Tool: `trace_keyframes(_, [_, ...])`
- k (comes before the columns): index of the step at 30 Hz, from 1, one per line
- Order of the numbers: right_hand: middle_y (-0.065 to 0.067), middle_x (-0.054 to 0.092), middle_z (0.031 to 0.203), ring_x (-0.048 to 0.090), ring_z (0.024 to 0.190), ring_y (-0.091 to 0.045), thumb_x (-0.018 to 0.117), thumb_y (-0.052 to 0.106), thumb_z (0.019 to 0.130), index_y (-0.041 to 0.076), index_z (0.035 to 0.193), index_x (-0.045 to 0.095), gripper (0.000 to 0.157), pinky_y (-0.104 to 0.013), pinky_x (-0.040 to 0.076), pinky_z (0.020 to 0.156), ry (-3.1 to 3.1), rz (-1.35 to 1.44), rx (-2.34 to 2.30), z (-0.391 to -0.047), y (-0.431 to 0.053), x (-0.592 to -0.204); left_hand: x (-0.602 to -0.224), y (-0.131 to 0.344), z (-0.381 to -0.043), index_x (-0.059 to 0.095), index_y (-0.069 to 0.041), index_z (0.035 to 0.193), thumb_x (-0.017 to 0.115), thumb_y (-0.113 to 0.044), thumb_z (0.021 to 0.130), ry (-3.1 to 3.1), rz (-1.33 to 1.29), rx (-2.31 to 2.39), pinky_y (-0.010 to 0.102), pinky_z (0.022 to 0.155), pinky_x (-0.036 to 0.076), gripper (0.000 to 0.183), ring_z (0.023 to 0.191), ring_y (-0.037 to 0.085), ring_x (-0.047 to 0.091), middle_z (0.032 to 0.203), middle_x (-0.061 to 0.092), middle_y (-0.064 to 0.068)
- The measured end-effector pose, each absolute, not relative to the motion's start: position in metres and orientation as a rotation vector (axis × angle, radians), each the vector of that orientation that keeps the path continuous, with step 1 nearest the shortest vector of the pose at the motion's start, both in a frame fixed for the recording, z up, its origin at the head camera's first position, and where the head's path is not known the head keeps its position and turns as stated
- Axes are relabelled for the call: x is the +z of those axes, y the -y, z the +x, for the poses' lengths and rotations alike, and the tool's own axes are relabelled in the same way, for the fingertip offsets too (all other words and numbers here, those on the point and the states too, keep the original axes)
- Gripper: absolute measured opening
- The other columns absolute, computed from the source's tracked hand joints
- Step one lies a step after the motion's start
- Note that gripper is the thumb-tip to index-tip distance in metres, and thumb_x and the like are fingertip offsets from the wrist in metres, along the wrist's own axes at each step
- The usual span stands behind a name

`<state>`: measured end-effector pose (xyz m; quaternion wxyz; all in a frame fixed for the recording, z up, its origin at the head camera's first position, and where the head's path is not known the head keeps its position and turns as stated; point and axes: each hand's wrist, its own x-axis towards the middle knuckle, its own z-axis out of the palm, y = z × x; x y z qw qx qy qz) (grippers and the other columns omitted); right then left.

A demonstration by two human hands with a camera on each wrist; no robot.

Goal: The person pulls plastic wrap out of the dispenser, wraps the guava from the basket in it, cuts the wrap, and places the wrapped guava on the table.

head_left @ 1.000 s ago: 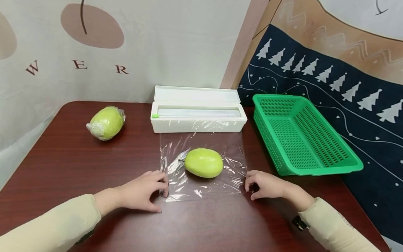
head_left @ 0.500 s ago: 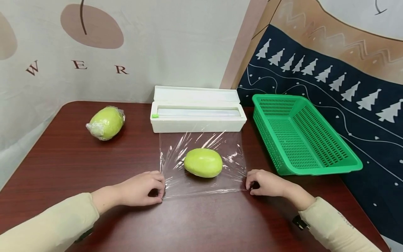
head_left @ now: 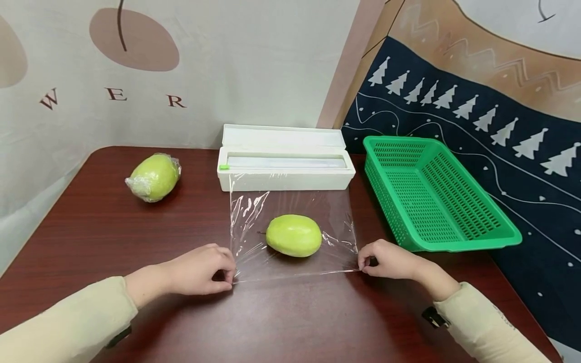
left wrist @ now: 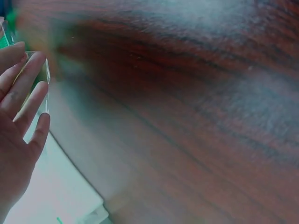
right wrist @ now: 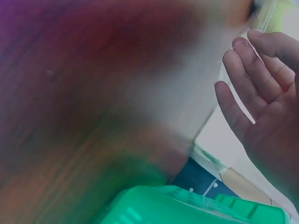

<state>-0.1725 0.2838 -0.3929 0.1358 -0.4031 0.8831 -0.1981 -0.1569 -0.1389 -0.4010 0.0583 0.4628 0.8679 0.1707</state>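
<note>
A sheet of clear plastic wrap [head_left: 254, 262] stretches toward me from a white wrap dispenser box [head_left: 286, 181] with its lid raised. On the sheet lies a yellow-green oval fruit [head_left: 294, 236], its thin stem pointing left. My left hand [head_left: 199, 269] pinches the sheet's near left corner between thumb and fingers. The near right corner is pinched by my right hand [head_left: 392, 259]. Between the two hands the near edge runs taut. In the left wrist view the left hand [left wrist: 21, 112] shows beside the film's edge; in the right wrist view, the right hand [right wrist: 266, 84].
A second green fruit [head_left: 154, 177], covered in plastic wrap, sits at the far left of the brown table [head_left: 290, 322]. To the right stands a green plastic basket [head_left: 454, 244] with nothing in it. Printed cloth hangs behind the table.
Both hands have closed their fingertips on the near corners of the plastic wrap. The near edge has become straighter and tighter. My right hand has moved slightly up and right; the fruit stays put.
</note>
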Motion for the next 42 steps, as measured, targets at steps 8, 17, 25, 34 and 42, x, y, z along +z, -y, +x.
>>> trace_keyframes(8, [0.012, 0.060, 0.069, 0.052, 0.069, 0.004, 0.062, -0.004, 0.076, 0.015, 0.070, 0.063, 0.019, -0.025, 0.051, 0.064, -2.576, -1.110, -0.611, -0.176, -0.284, -0.377, -0.389, 0.138, -0.161, 0.053, -0.030, 0.065, 0.070, -0.022, 0.079, -2.654, 1.430, 0.475, 0.033, 0.085, 0.043, 0.024, 0.083, 0.000, 0.055, 0.072, 0.051, -0.023])
trace_keyframes(17, [0.010, 0.061, 0.069, 0.053, 0.067, 0.004, 0.063, -0.003, 0.076, 0.014, 0.070, 0.063, 0.019, -0.025, 0.051, 0.063, -2.636, -1.051, -0.638, -0.182, -0.285, -0.368, -0.374, 0.137, -0.166, 0.054, -0.027, 0.065, 0.072, -0.018, 0.077, -2.692, 1.431, 0.522, 0.037, 0.089, 0.040, 0.024, 0.087, 0.005, 0.056, 0.069, 0.049, -0.023])
trace_keyframes(25, [0.011, 0.060, 0.069, 0.047, 0.064, 0.001, 0.063, -0.003, 0.076, 0.015, 0.071, 0.063, 0.019, -0.024, 0.045, 0.061, -2.794, -0.948, -0.697, -0.189, -0.283, -0.361, -0.363, 0.144, -0.177, 0.058, -0.028, 0.070, 0.072, -0.019, 0.078, -2.799, 1.434, 0.587, 0.037, 0.089, 0.040, 0.019, 0.084, 0.006, 0.055, 0.074, 0.056, -0.021])
trace_keyframes(34, [0.000, 0.064, 0.074, 0.051, 0.067, -0.007, 0.062, 0.001, 0.079, 0.010, 0.075, 0.064, 0.009, -0.022, 0.044, 0.061, -3.027, -0.574, -0.887, -0.202, -0.269, -0.357, -0.349, 0.144, -0.196, 0.061, -0.026, 0.072, 0.071, -0.016, 0.079, -2.951, 1.335, 0.700, 0.040, 0.088, 0.042, 0.016, 0.085, 0.010, 0.058, 0.078, 0.062, -0.014])
trace_keyframes(42, [-0.008, 0.065, 0.073, 0.052, 0.064, -0.013, 0.058, 0.002, 0.078, 0.004, 0.079, 0.065, 0.007, -0.023, 0.041, 0.060, -3.184, -0.312, -1.005, -0.218, -0.253, -0.360, -0.348, 0.143, -0.221, 0.064, -0.019, 0.074, 0.068, -0.017, 0.082, -3.094, 1.145, 0.799, 0.040, 0.085, 0.041, 0.009, 0.075, 0.013, 0.055, 0.072, 0.062, -0.008])
